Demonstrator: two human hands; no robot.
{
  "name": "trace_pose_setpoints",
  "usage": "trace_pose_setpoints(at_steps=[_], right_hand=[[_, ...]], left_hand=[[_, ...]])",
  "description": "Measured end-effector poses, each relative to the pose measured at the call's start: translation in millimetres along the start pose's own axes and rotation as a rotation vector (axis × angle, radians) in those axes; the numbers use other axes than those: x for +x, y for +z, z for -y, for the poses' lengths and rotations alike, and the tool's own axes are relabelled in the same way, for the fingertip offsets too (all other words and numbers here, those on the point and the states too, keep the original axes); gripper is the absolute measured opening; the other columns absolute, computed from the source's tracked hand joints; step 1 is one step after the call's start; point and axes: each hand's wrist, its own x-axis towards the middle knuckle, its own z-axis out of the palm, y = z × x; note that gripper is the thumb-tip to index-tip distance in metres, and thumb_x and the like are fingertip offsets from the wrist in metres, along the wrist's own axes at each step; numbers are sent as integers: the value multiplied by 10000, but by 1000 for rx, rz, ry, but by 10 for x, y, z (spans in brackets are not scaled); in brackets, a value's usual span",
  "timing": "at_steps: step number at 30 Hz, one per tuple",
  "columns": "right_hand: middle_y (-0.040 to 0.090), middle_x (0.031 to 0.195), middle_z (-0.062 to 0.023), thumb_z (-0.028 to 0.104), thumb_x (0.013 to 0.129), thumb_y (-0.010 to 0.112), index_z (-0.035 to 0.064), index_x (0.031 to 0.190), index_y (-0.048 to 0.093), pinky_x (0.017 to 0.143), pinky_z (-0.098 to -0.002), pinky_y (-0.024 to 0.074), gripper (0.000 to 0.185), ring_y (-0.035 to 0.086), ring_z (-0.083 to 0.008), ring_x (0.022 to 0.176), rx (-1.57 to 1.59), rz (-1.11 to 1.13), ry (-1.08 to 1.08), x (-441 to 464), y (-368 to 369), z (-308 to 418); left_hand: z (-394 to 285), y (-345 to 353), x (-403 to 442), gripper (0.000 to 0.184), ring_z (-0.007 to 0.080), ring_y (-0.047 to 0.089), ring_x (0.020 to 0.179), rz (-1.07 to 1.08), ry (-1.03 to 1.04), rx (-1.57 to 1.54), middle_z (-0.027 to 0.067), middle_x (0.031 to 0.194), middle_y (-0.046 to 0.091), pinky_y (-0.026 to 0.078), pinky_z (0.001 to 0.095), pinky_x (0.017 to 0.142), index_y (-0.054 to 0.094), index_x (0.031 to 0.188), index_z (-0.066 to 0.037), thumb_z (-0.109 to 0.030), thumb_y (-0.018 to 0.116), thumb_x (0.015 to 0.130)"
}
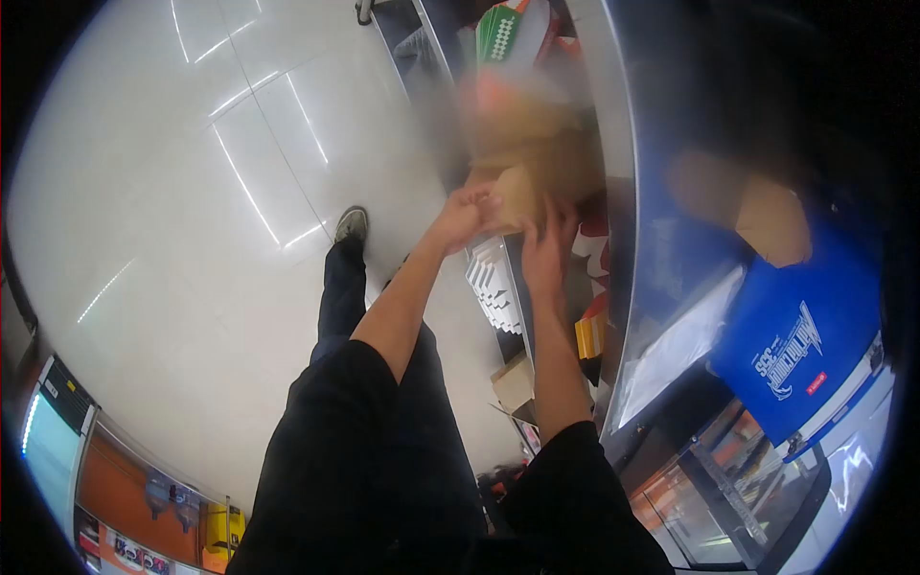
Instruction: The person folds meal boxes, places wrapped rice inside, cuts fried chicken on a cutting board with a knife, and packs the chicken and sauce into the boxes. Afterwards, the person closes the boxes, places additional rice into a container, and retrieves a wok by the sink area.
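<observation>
A small piece of folded brown paper or thin card [517, 196] is between my hands, over the open shelf under the counter. Blur keeps me from telling whether it is a bag or a carton. My left hand [467, 215] pinches its left edge, thumb and fingers closed. At its right edge, my right hand [550, 241] grips with bent fingers, partly hidden behind the paper. Just beyond both hands, a larger brown paper stack [556, 153] sits blurred on the shelf.
White stacked cartons [494, 287] and an opened cardboard box [515, 381] lie on the shelf nearer me. Green and white packaging [501, 36] is at its far end. On my right, the metal counter [621, 144] carries a blue cooler box [795, 335] and another brown piece [774, 228].
</observation>
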Motion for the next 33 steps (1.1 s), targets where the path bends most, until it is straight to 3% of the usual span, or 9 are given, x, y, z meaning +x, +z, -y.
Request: trace_pose_setpoints(at_steps=[1,4,10,16,19,25,28,31,33], right_hand=[[435,1306,-192,146,895,616,42,1297,509,1038,-439,381,429,413,-367,1249,-7,-22,-40,-22,24,-16],[432,1310,-208,154,944,551,22,1301,500,1034,-440,383,385,420,-377,1245,-43,-54,-34,-84,93,-14],[418,1337,-237,188,968,516,25,1315,496,1049,-450,364,384,393,-400,1277,-21,-73,-28,-160,165,-29],[409,1346,-242,206,969,517,43,1319,495,1048,-486,360,387,391,-422,1273,-36,-56,-3,-145,163,-2],[406,1350,-226,197,959,533,52,1318,498,1038,-487,369,389,397,-412,1266,-55,-53,13,-125,143,40],[411,1351,-217,156,929,573,61,1333,481,1031,-494,383,425,410,-399,1265,-232,-55,-41,-102,235,-61],[419,1347,-221,135,899,600,66,1352,455,1051,-484,368,481,420,-406,1255,-325,-5,-33,-49,209,-66],[433,1332,-247,136,882,600,76,1364,443,1050,-460,376,510,445,-397,1235,-277,17,-72,-19,151,-72],[403,1358,-257,39,859,542,49,1383,417,1074,-478,328,539,401,-410,1265,-28,114,164,10,129,-65]], left_hand=[[-27,26,-21,364,160,642,981,35,9,-70,89,1130,643,535,287,844,536,1267,39,-86,596,931],[35,-24,9,366,163,637,1006,-24,81,422,116,1140,645,528,282,850,523,1272,47,-15,583,916],[207,-27,-121,475,184,641,991,-48,112,557,117,1114,665,486,294,903,496,1320,25,43,594,855],[121,65,-114,469,163,621,1017,-33,207,223,98,1162,646,492,297,876,520,1308,8,-32,631,854],[8,210,-61,390,113,613,927,-22,177,477,91,1065,660,497,269,826,547,1263,34,-89,612,899],[94,135,-122,215,77,577,758,-205,230,665,37,865,675,475,264,677,674,1055,26,-114,641,895],[74,148,-360,250,132,607,767,-357,188,458,95,875,693,485,298,675,663,1043,13,-137,671,843],[-19,-69,-751,260,146,626,800,-522,156,791,95,844,699,495,309,710,667,1035,19,-157,654,845],[-380,216,-1314,288,147,631,854,-598,183,865,91,892,703,499,295,777,655,1084,19,-123,635,834]])
